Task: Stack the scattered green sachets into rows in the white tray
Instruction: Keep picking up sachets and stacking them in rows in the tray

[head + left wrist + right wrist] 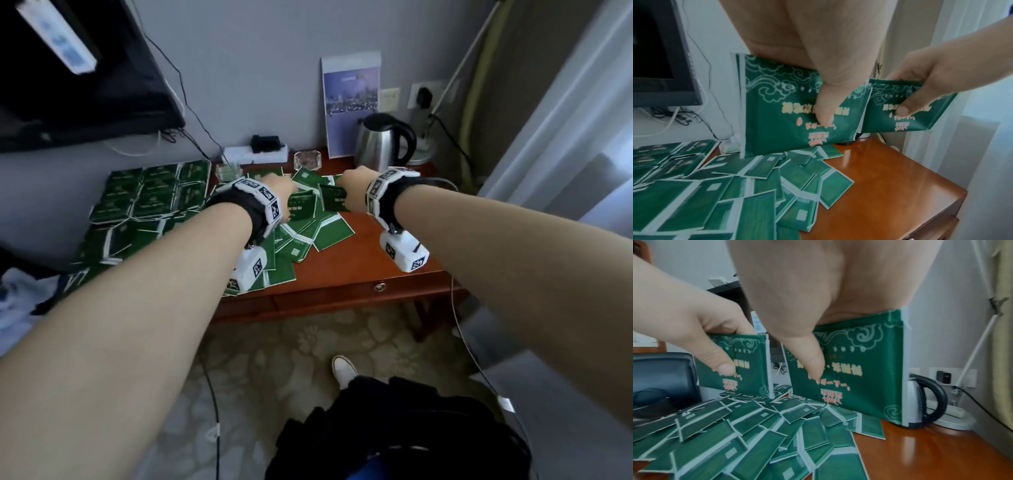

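Note:
Both hands hover above a heap of scattered green sachets (301,236) on the wooden table (363,270). My left hand (281,188) pinches a small bunch of green sachets (781,110) upright, thumb (824,107) on the printed face. My right hand (352,181) pinches another green sachet bunch (855,369) the same way, thumb (807,358) on its front. The two bunches hang side by side, almost touching. The white tray (205,164) at the left holds rows of stacked sachets (154,192). The heap also shows in the left wrist view (756,186) and the right wrist view (756,426).
A steel kettle (383,142) stands at the table's back right, beside a leaflet (352,102) leaning on the wall. A power strip (257,156) and a glass ashtray (307,160) sit at the back. A dark monitor (68,78) hangs upper left. Bare table surface lies to the right.

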Tool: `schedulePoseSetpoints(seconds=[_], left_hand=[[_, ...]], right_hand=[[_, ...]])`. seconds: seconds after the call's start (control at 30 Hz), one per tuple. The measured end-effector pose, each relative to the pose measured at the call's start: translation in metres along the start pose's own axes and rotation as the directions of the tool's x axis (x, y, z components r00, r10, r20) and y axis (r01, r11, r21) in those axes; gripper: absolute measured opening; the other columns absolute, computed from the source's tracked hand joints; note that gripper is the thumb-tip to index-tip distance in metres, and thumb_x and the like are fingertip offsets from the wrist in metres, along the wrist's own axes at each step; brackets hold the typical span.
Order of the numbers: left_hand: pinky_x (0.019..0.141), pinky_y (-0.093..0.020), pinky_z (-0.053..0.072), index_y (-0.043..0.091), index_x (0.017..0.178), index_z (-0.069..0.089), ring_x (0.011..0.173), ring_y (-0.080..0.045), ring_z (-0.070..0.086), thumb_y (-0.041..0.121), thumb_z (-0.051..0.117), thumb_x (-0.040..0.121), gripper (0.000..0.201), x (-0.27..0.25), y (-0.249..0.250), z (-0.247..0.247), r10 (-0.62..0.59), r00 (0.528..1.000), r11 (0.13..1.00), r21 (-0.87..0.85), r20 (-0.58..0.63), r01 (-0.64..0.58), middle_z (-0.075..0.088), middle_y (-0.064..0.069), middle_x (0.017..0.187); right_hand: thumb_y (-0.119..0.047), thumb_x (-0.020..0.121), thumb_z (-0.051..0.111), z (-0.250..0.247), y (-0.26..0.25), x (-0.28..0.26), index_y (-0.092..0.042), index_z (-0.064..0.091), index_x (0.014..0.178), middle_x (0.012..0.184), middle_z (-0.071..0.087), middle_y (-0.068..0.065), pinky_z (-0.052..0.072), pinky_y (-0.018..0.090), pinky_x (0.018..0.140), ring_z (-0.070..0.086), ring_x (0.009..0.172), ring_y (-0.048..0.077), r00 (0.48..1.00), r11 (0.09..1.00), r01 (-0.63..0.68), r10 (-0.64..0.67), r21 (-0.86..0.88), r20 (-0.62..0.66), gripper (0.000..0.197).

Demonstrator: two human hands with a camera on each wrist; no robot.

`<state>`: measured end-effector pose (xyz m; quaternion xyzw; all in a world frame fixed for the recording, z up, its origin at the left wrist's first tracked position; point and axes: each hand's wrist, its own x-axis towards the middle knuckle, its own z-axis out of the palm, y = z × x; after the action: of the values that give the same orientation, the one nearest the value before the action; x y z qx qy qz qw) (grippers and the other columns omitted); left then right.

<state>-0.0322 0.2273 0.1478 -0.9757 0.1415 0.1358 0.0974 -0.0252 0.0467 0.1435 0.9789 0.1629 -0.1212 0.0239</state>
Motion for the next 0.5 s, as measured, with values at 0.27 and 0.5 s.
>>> schedulePoseSetpoints(seconds=[0.27, 0.5], left_hand=[[0.098, -0.035, 0.049, 0.01, 0.149, 0.04, 0.123, -0.033, 0.056, 0.007, 0.065, 0.09, 0.064, 0.016, -0.073, 0.017, -0.108, 0.992, 0.993, -0.05, 0.058, 0.111, 0.053, -0.018, 0.141], [0.085, -0.031, 0.051, 0.01, 0.148, 0.04, 0.115, -0.032, 0.06, 0.007, 0.065, 0.089, 0.064, 0.063, -0.157, 0.007, -0.175, 0.98, 0.984, 0.0, 0.099, 0.176, 0.056, -0.019, 0.135]], right_hand=[[-0.011, 0.093, 0.05, -0.011, -0.041, 0.062, -0.003, 0.063, 0.114, 0.112, 0.066, 0.015, 0.054, 0.038, 0.088, 0.064, 0.101, 0.033, 0.997, 0.998, 0.043, -0.04, -0.04, 0.059, 0.026], [-0.025, 0.086, 0.054, -0.039, -0.079, 0.157, -0.009, 0.062, 0.118, 0.118, 0.065, 0.015, 0.051, 0.038, 0.088, 0.062, 0.107, 0.035, 0.998, 0.998, 0.065, -0.065, 0.001, 0.013, 0.037]])
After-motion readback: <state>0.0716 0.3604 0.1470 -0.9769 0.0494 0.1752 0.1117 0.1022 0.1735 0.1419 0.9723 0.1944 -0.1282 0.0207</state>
